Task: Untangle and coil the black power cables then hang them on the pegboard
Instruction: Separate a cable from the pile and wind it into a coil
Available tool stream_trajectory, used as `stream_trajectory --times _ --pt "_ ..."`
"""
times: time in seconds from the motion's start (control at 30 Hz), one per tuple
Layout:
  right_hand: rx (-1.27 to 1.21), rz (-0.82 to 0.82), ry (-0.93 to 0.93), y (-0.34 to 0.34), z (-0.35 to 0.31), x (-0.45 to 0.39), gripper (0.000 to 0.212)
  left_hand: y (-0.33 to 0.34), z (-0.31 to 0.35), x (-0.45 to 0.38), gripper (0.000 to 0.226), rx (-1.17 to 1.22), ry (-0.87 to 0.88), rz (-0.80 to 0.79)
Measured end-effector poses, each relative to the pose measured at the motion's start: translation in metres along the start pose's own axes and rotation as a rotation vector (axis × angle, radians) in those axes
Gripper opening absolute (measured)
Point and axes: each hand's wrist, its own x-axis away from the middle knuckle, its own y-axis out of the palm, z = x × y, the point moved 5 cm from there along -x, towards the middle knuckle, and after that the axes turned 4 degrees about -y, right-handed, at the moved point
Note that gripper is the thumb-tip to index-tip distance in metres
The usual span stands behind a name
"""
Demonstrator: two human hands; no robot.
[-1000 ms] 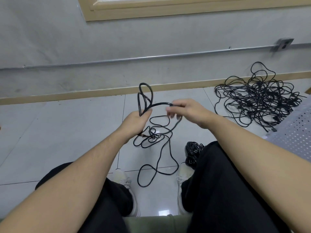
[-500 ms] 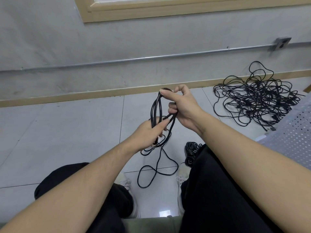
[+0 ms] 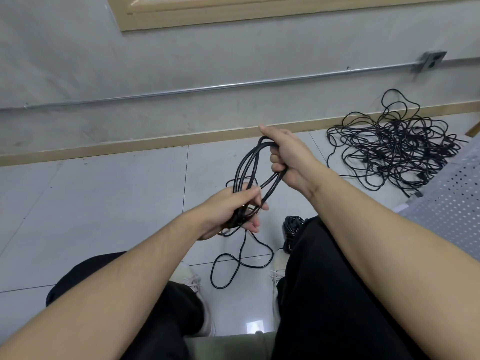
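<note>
Left hand [image 3: 228, 211] covering lower bend of cable loops [image 3: 249, 165], plug ends not showing. Coiled bundle [image 3: 292, 224] disappearing behind right trouser leg [image 3: 337, 294]. Perforated panel [image 3: 452, 203] running off right frame edge. Tangled pile [image 3: 394, 146]: single cables too fine to separate.

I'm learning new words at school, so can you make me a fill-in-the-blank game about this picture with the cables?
1. Both hands, the left hand and the right hand, hold loops of one ____ cable.
2. The loose end of that cable trails down onto the ____ between the shoes.
3. The big tangled pile of cables lies to the person's ____ side, near the wall.
4. A small bundled cable lies beside the person's right ____.

Missing words: black; floor; right; leg
</note>
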Motion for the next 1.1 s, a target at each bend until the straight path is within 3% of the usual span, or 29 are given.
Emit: stream_trajectory --times 0.2,0.37,0.47,0.6,0.7,0.73,0.8,0.9,1.0,1.1 --pt "-0.046 0.029 -0.059 -0.002 -0.002 -0.006 0.028 -0.004 0.01 0.001 0.017 0.141 -0.062 -0.051" --pt "-0.105 -0.052 -0.094 0.008 0.0 -0.008 0.015 -0.009 0.01 -0.001 0.006 0.059 -0.036 -0.039" --pt "-0.116 -0.185 0.058 0.014 0.015 -0.008 0.034 -0.016 0.015 0.0 0.008 0.125 0.04 0.074" --pt "0.326 -0.537 0.105 0.03 0.047 -0.004 0.055 -0.032 0.038 -0.002 0.011 0.35 0.229 0.252" --pt "0.711 -0.824 0.051 0.048 0.064 0.02 0.035 -0.04 0.049 -0.001 0.013 0.553 0.331 0.331" --pt "0.798 -0.901 0.043 0.053 0.068 0.028 0.022 -0.044 0.051 0.0 0.014 0.59 0.353 0.355" --pt "0.886 -0.983 0.008 0.059 0.075 0.036 0.018 -0.054 0.051 0.004 0.017 0.626 0.377 0.421" --pt "1.07 -0.869 -0.077 0.054 0.076 0.027 0.019 -0.078 0.046 0.01 0.023 0.614 0.363 0.614" --pt "1.253 -0.744 -0.09 0.035 0.064 0.015 0.034 -0.107 0.041 0.019 0.025 0.373 0.334 0.865" --pt "1.171 -0.738 0.009 0.013 0.054 0.01 0.034 -0.128 0.039 0.023 0.027 0.132 0.288 0.988"
